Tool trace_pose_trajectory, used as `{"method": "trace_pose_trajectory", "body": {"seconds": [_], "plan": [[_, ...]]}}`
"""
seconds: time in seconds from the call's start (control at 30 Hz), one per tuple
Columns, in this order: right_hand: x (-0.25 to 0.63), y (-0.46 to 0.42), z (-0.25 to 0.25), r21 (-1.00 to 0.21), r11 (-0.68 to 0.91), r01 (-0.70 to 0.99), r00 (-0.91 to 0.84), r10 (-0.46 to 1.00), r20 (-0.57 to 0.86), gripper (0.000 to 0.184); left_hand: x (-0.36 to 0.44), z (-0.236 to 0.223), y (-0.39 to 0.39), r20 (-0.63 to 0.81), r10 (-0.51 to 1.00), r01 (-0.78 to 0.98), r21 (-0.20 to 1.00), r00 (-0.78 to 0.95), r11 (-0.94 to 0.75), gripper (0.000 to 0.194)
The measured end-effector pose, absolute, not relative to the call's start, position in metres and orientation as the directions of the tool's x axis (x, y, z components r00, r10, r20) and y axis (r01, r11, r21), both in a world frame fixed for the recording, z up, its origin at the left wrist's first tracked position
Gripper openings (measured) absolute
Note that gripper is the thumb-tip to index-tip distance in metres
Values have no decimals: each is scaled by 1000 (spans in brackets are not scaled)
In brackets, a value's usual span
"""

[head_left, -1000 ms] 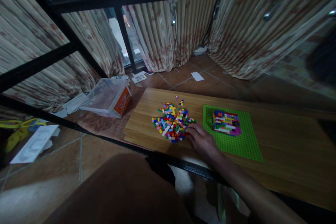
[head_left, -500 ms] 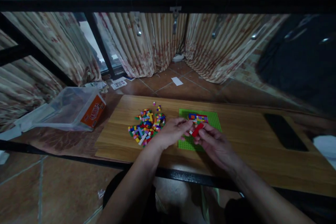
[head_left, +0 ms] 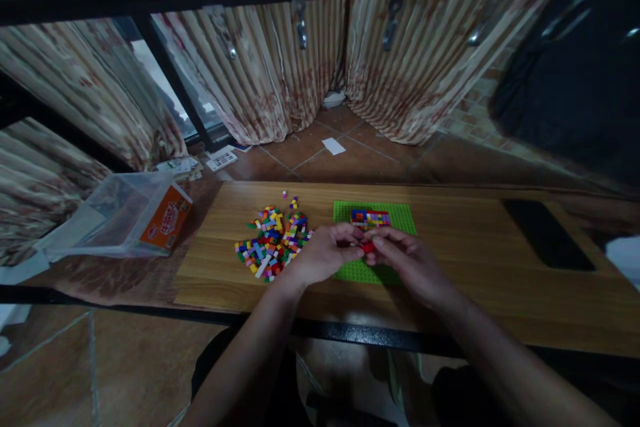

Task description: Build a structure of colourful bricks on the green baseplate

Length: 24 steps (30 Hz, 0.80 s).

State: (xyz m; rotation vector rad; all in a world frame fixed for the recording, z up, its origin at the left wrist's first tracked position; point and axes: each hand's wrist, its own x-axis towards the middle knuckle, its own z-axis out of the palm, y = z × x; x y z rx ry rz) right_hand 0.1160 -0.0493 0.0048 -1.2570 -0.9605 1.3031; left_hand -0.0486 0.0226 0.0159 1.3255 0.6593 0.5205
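My left hand (head_left: pixel 325 255) and my right hand (head_left: pixel 407 263) meet over the near part of a green baseplate (head_left: pixel 400 213) on the wooden board. Both have curled fingers pinched on a small red brick (head_left: pixel 369 247) held between them. A low block of stacked coloured bricks (head_left: pixel 370 217) stands on the far half of the baseplate, just beyond my fingers. A loose pile of small coloured bricks (head_left: pixel 273 242) lies on the board to the left of my left hand.
A clear plastic box with an orange label (head_left: pixel 135 213) lies on its side at the left. A black phone (head_left: pixel 547 235) rests on the board (head_left: pixel 475 260) at the right. A black metal bar (head_left: pixel 350 332) runs along the near edge. Curtains and tiled floor lie behind.
A second ago only my right hand reached at the brick pile. Then both hands came together over the baseplate with a red brick, and they now hold it slightly lower.
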Motion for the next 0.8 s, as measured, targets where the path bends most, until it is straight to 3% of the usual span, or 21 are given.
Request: {"method": "trace_pose_trajectory", "body": {"seconds": [0.17, 0.33, 0.8], "plan": [[123, -48, 5, -986, -88, 145, 155, 986, -66, 25, -51, 17, 21, -19, 752, 93, 994, 659, -57, 19], [127, -51, 6, -961, -79, 264, 114, 992, -50, 27, -53, 15, 20, 70, 788, 142, 970, 611, -196, 20], [127, -52, 3, -964, -256, 67, -35, 965, -259, 29, -62, 25, 21, 34, 662, 240, 917, 748, -317, 18]]}}
